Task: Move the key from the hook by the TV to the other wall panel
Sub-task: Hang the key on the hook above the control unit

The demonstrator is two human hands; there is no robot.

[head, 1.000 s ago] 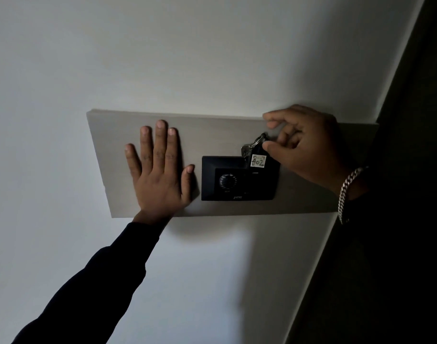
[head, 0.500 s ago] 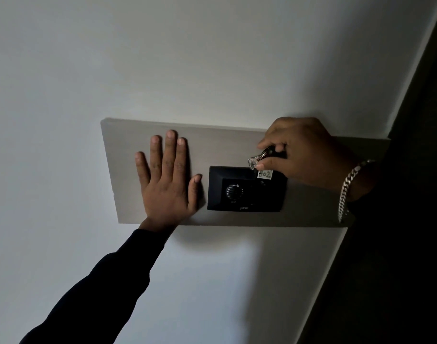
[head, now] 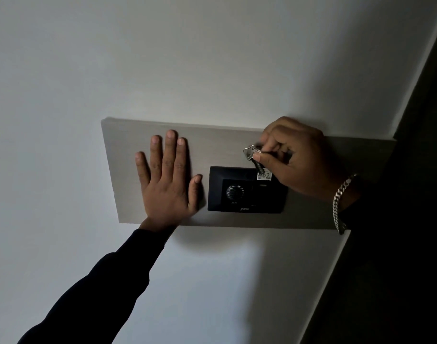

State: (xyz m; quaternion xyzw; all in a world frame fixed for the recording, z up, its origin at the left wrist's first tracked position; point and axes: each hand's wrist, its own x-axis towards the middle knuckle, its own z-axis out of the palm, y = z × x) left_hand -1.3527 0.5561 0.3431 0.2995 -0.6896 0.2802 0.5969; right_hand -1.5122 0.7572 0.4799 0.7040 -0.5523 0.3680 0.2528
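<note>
A grey wooden wall panel [head: 220, 145] is fixed across a white wall. A black switch plate [head: 247, 192] with a round dial sits on it. My right hand [head: 297, 157] pinches a silver key [head: 250, 152] just above the plate's top right corner, against the panel. A dark fob with a white numbered tag [head: 264, 175] hangs from the key over the plate. Any hook is hidden behind my fingers. My left hand [head: 169, 177] lies flat on the panel, fingers spread, to the left of the plate.
White wall [head: 163, 58] surrounds the panel. A dark edge or doorway [head: 411, 194] runs down the right side, covering the panel's right end. A silver chain bracelet [head: 339, 204] circles my right wrist.
My right hand has closed its fingers on the key and lifted it slightly above the switch plate. The view has shifted, so the panel sits further right and lower. My left hand stays flat.
</note>
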